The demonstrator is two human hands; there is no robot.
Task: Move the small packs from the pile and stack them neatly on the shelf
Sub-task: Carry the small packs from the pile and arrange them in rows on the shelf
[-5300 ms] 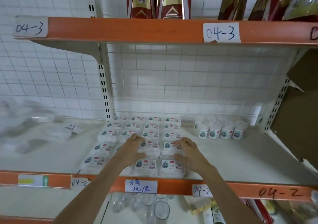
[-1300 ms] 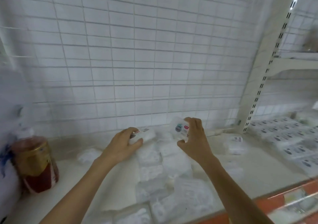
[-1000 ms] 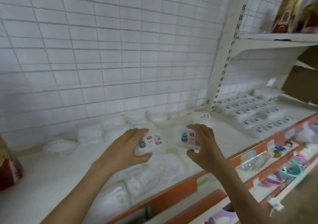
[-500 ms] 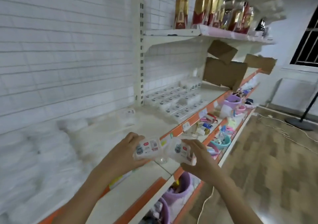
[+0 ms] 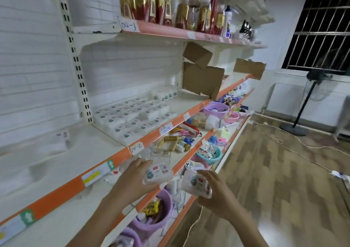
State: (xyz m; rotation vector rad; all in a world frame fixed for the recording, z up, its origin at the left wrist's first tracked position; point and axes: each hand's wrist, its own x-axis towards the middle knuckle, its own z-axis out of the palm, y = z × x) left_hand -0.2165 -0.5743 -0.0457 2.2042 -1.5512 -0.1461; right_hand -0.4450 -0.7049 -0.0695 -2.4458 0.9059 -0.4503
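Shop shelf [image 5: 181,104] already carried neat rows of packs [image 5: 132,117]; left hand [image 5: 132,180] and right hand [image 5: 214,190] each gripped another pack, unplaced.

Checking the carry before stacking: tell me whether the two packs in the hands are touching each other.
Apart. The head view shows the left pack and the right pack with a strip of the lower shelves visible between them; each sits in its own hand.
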